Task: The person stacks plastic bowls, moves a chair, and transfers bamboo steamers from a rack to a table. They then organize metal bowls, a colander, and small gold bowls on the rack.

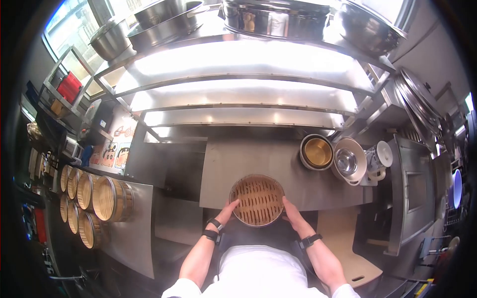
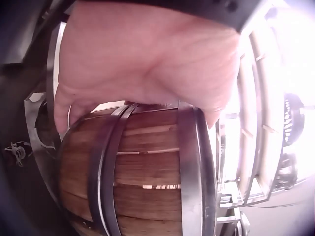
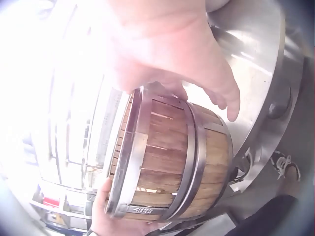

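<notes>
Bamboo steamer basket [image 1: 257, 199], round with a slatted floor and metal bands about its wooden wall, sits at the near edge of the steel desk [image 1: 278, 164], right in front of the person. Both hands take it from opposite sides, which suits a wide, rimless drum that one hand could not span. The left hand [image 1: 227, 211] lies against the left wall; the left wrist view shows its palm on the upper band with the fingers curled down over the staves [image 2: 147, 162], so the grip is wrapped on the basket, not spread. The right hand [image 1: 292, 210] mirrors it on the right wall; in the right wrist view its fingers [image 3: 221, 93] bend over the rim and down the far side, likewise clasping the wood. Whether the basket rests on the desk or is just lifted off it cannot be told.

Farther back on the desk, to the right, stand a brass-coloured pot [image 1: 317, 152], a steel bowl in a white vessel [image 1: 348, 161] and a white lidded jug [image 1: 378, 158], kept well apart from the hands. At the left, a row of like steamer baskets [image 1: 92, 196] is stored on edge along a steel side counter. Above, shelves [image 1: 238, 74] carry large steel basins [image 1: 164, 22].
</notes>
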Motion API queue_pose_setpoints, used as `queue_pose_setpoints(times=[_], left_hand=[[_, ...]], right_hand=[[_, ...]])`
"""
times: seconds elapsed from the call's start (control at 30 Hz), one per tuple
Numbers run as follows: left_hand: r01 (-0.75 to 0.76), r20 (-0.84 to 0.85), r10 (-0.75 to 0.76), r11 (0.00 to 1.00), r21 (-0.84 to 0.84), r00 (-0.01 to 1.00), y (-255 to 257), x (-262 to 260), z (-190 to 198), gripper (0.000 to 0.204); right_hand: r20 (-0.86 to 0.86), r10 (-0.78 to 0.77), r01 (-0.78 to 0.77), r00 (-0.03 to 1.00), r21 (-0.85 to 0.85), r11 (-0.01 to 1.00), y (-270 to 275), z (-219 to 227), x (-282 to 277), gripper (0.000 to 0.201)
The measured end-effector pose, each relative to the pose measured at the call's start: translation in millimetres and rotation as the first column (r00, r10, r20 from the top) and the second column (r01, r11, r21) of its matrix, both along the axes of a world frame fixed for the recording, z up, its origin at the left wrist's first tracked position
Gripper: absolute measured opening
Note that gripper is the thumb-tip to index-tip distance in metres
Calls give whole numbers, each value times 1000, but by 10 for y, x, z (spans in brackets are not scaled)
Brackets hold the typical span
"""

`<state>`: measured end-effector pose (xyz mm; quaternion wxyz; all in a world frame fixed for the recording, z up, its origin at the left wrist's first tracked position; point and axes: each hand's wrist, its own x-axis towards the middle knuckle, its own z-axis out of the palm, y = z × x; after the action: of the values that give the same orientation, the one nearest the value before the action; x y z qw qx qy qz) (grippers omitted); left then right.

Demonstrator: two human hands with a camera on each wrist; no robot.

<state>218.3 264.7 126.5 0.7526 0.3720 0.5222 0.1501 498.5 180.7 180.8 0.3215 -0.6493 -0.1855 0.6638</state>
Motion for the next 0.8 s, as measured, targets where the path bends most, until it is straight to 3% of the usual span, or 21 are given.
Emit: queue_pose_setpoints(times=[0.13,0.2,0.27,0.37,0.47,0.6,0.67,0.8], left_hand=[[14,100,-16,1000,21,995,-529,-287,363,70],[-26,80,19,996,83,997,-903,-435,673,69],[-1,67,-6,995,104,998,-1241,-599,998,85],[-73,55,61,968,240,997,-1641,-999,919,86],[-182,8,188,936,301,982,-2014,-1348,1084,84],[-367,140,340,874,319,930,-2287,-1857,1135,77],[-397,153,367,826,401,918,-2395,-2145,1141,77],[-466,122,468,750,470,875,-2581,-2813,1481,79]], right_hand=[[-45,-36,42,998,145,989,-632,121,-197,75],[-212,-15,66,977,236,970,-899,259,-356,76],[-245,6,64,970,278,958,-1126,299,-548,77],[-261,60,30,963,329,944,-1315,253,-843,79],[-229,156,-71,961,341,937,-1358,333,-1224,82],[-207,245,-154,947,376,914,-1369,341,-1799,79],[-253,212,-112,944,358,927,-1354,441,-2113,68],[-281,337,-206,898,408,890,-1171,562,-2869,70]])
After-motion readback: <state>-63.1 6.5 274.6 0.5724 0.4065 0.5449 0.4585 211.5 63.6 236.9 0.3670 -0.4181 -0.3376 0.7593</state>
